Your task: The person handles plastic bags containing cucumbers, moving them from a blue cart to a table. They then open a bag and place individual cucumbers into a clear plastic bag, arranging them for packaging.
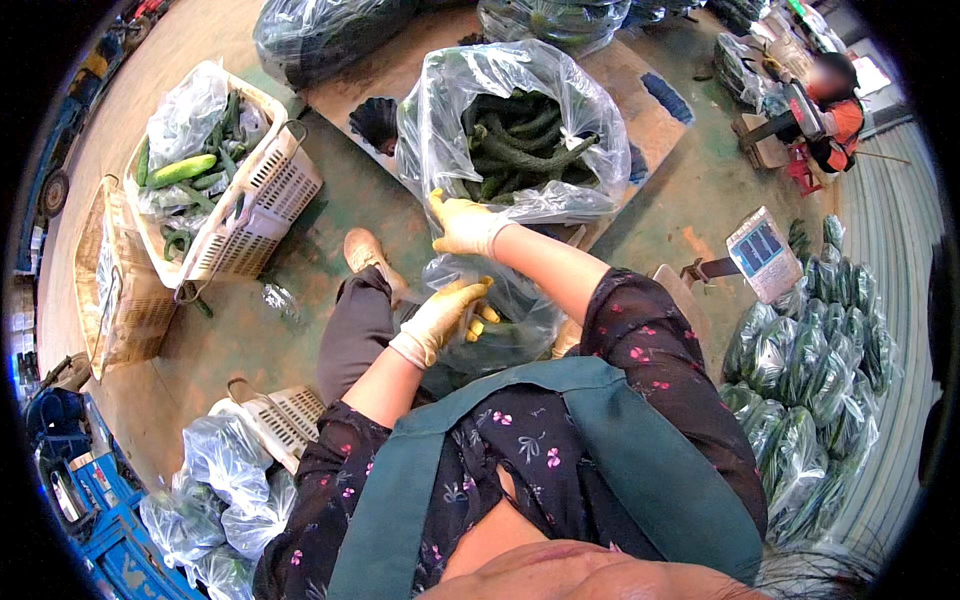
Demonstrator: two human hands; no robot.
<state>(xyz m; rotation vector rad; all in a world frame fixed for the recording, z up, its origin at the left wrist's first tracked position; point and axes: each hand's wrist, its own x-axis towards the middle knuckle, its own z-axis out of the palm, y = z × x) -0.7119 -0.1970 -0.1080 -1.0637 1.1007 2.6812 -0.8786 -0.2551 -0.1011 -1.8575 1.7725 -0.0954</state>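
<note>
A large clear plastic bag (pixel 600 120) stands wide-mouthed on a low wooden platform in front of me, with dark green cucumbers (pixel 525 139) heaped inside. My right hand (pixel 469 225), in a pale yellow glove, is at the near rim of that bag; whether its fingers grip the plastic cannot be told. Lower and to the left, my left hand (pixel 450 315), gloved alike, is at a second clear plastic bag (pixel 517 337) by my lap, its fingers curled on the film. Green shapes show dimly through this bag.
Left stand a white plastic crate (pixel 277 202) of cucumbers and bags, and another crate (pixel 142 322). Filled bags (pixel 225 465) lie lower left. A digital scale display (pixel 763 251) stands right, before piled bagged cucumbers (pixel 817 375). A person (pixel 836 120) sits at the upper right.
</note>
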